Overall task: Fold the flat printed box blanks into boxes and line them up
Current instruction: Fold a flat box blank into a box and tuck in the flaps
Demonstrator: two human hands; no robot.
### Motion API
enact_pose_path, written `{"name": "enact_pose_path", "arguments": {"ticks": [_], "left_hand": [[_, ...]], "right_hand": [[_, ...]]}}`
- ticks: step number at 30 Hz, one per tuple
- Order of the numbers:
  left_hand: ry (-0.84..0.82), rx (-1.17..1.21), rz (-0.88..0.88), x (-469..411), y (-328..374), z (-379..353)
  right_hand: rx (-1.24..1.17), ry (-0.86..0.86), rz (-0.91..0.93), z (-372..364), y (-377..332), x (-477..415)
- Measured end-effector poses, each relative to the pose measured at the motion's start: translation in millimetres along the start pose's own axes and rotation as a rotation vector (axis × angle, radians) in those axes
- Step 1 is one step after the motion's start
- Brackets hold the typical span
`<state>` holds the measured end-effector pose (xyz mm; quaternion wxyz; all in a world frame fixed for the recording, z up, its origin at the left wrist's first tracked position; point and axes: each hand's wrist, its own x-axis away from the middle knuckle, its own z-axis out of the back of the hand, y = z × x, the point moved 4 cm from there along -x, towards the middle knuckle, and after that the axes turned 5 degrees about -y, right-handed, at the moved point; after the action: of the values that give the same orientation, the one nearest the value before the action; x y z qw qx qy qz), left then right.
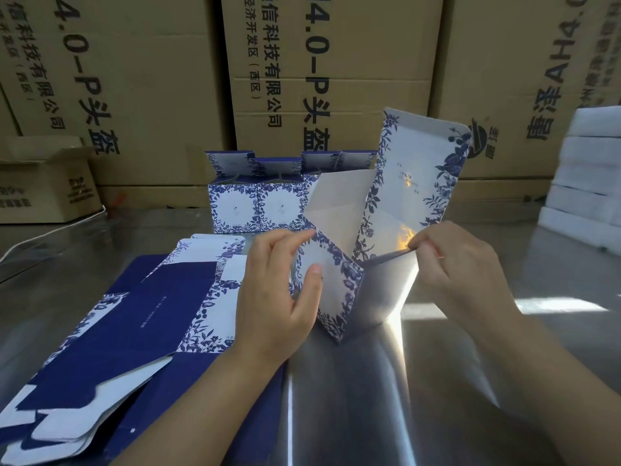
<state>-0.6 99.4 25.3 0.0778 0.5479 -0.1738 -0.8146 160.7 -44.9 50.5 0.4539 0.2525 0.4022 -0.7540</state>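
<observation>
Half-folded box blank (339, 290) at the centre of the steel table (437, 364): the left hand (275, 290) has its grip around a lower side panel, thumb on the printed face, while the right hand (460, 264) pinches a flap edge. Flat blanks (134, 317) lie piled at left. Folded boxes (235, 206) stand in a row at the table's back.
</observation>
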Motion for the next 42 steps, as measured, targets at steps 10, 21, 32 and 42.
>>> {"name": "enact_pose_path", "arguments": {"ticks": [10, 21, 32, 42], "left_hand": [[-0.131, 0.128, 0.197, 2, -11, -8], [-0.309, 0.176, 0.124, 3, -5, -13], [-0.292, 0.228, -0.054, -1, 9, -8], [-0.268, 0.162, -0.125, -2, 9, -9]], "right_hand": [[-0.205, -0.117, -0.245, -2, 20, -5], [-0.936, -0.339, -0.611, -21, 34, -9], [-0.847, -0.347, -0.615, -15, 23, -3], [-0.374, 0.113, -0.215, 5, 8, -3]]}}
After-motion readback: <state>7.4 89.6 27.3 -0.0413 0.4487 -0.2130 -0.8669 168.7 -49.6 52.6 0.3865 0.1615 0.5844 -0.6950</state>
